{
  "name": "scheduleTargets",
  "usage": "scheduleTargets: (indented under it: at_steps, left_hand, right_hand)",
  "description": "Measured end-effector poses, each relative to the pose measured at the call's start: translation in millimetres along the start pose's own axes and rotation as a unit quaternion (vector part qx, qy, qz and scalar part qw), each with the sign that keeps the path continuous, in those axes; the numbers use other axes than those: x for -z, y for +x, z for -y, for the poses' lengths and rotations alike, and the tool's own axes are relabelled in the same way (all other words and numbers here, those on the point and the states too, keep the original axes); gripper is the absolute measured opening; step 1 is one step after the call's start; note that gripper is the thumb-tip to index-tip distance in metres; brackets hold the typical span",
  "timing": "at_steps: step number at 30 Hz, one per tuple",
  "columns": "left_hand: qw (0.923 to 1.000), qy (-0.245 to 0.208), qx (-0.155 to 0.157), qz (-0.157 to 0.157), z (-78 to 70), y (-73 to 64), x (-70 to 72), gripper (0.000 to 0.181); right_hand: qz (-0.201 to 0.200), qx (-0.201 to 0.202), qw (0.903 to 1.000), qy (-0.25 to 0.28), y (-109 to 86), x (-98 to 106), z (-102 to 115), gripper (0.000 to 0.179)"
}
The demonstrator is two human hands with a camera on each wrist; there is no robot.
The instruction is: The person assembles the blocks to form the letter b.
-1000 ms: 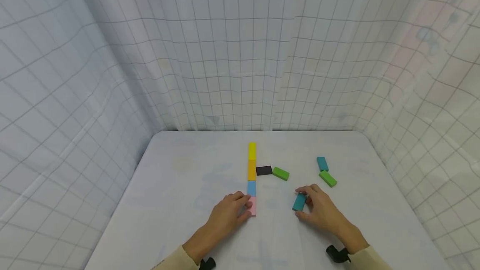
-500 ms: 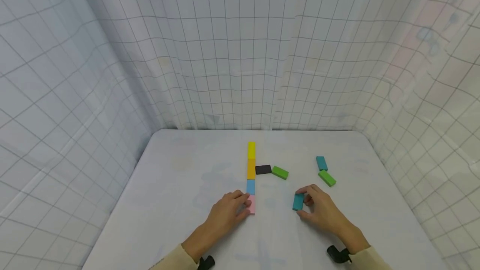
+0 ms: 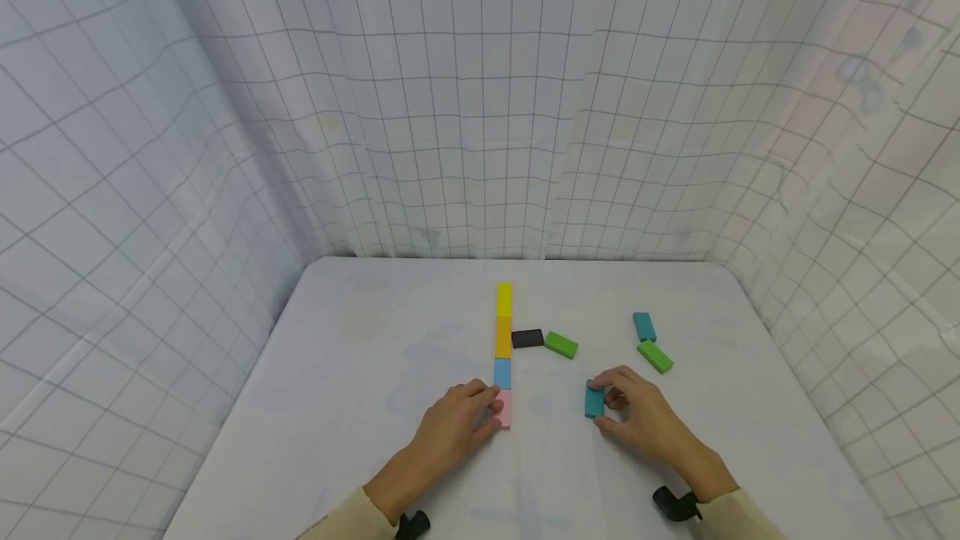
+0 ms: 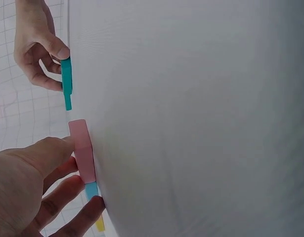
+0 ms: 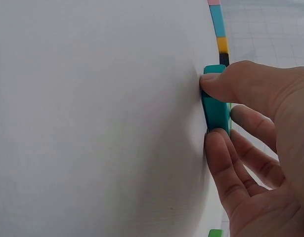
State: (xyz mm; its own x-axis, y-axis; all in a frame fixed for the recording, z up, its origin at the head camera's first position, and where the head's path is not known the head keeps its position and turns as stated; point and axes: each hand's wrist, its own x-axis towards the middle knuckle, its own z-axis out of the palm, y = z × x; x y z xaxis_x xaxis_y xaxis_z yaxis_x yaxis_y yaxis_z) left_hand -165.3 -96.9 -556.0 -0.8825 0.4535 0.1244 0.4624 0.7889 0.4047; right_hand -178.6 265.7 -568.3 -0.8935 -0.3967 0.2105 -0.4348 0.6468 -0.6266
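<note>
In the head view my left hand (image 3: 453,427) rests at the pink block (image 3: 505,412), its curled thumb and fingers holding that block's left side. The pink block is the near end of a straight row: light blue (image 3: 502,373), orange (image 3: 503,337) and yellow (image 3: 505,300) blocks lie beyond it. My right hand (image 3: 637,413) pinches a teal block (image 3: 594,400) by its two short ends, thumb near, a fingertip far. That block lies to the right of the row, long side roughly parallel to it. The right wrist view shows the thumb (image 5: 216,86) on the teal block.
A black block (image 3: 527,338) touches the row's right side, with a slanted green block (image 3: 561,345) at its right end. Farther right lie a second teal block (image 3: 644,326) and another green block (image 3: 656,356), touching. White gridded curtains (image 3: 480,148) enclose the white table (image 3: 360,407).
My right hand has turned the teal block from slanted to nearly parallel with the row and slid it slightly away and left. My left hand stays at the pink block.
</note>
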Motion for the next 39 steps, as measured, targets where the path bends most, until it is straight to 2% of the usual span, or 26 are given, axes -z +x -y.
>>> scheduleTargets:
  at_steps: [30,39]
  left_hand:
    - [1.0000,-0.005,-0.002,-0.001,1.1,-0.1,2.3,0.037]
    - [0.9998,-0.013,0.009,0.007,-1.3,0.1,1.8,0.040]
  right_hand:
    - [0.036,0.003,0.9993,-0.005,25.9,-0.1,-5.7,0.051]
    - [0.026,0.034,0.9990,-0.011,33.0,0.0,-9.4,0.050]
